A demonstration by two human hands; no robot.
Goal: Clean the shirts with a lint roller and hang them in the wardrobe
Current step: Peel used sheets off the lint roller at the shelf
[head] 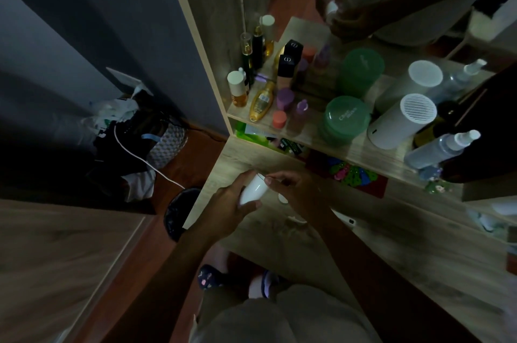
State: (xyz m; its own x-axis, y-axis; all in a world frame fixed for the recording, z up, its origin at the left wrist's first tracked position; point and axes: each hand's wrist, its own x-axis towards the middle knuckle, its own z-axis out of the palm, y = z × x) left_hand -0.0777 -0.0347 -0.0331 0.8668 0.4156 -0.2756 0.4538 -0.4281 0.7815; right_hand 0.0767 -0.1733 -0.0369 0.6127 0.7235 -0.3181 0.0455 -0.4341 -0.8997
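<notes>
Keep roller (254,189) firm in left hand (228,210), already wrapped round it. Can't tell right hand (298,193) grip at tip. Pull straight, slow.

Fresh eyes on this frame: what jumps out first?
The two hands low in the centre: the left hand grips a white cylinder, likely the lint roller, while the right hand has its fingertips at the cylinder's upper end. Behind them a shelf crowded with bottles stands out, with a green jar and a white vented canister towards its right.
</notes>
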